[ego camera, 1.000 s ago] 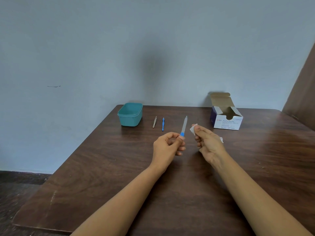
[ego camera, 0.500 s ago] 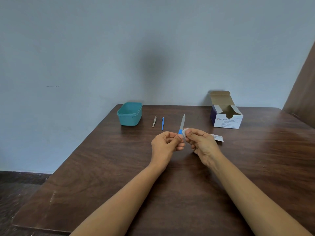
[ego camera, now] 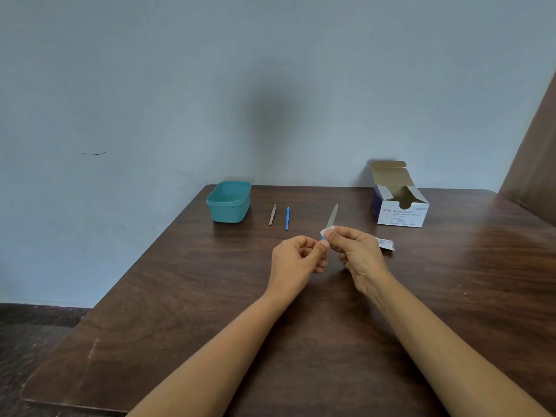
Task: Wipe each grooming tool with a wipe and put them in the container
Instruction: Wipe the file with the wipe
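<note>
My left hand (ego camera: 298, 260) pinches the blue handle of a nail file (ego camera: 333, 216), whose grey blade points up and away. My right hand (ego camera: 355, 251) pinches a small white wipe (ego camera: 326, 230) folded around the base of the blade, just above the handle. A teal container (ego camera: 229, 205) stands open at the table's far left. To its right lie metal tweezers (ego camera: 272, 214) and a thin blue tool (ego camera: 287, 218), side by side on the table.
An open box of alcohol swabs (ego camera: 401, 209) stands at the back right. A torn swab wrapper (ego camera: 385, 244) lies just behind my right hand. The brown wooden table (ego camera: 210, 296) meets a blue-grey wall; its left edge drops to the floor.
My right hand moved left and brought the wipe onto the file near its handle. The left hand kept holding the file with the blade up.
</note>
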